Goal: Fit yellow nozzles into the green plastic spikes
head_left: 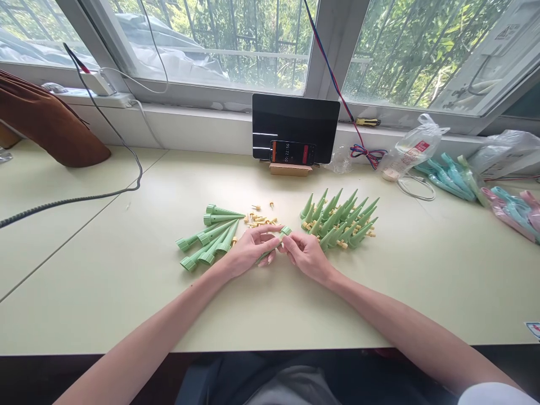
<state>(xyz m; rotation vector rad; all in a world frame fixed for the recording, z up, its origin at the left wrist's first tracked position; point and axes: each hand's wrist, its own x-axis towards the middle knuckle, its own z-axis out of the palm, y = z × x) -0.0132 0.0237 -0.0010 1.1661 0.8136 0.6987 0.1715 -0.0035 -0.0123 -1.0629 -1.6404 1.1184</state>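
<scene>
My left hand is closed around a green plastic watering spike, its capped end pointing up and away from me. Fingertips of my right hand are pinched together against the spike's side, just below the cap; what they hold is hidden. Left of my hands, several green spikes lie fanned out with their tips together. Small yellow valves are scattered just beyond my fingers. To the right stands a cluster of green spikes with yellow valves in their sides, tips up.
A tablet and a phone with a running timer lean on a cardboard stand. A black cable crosses the table's left side. Plastic bags and bundled blue and pink items lie at the right.
</scene>
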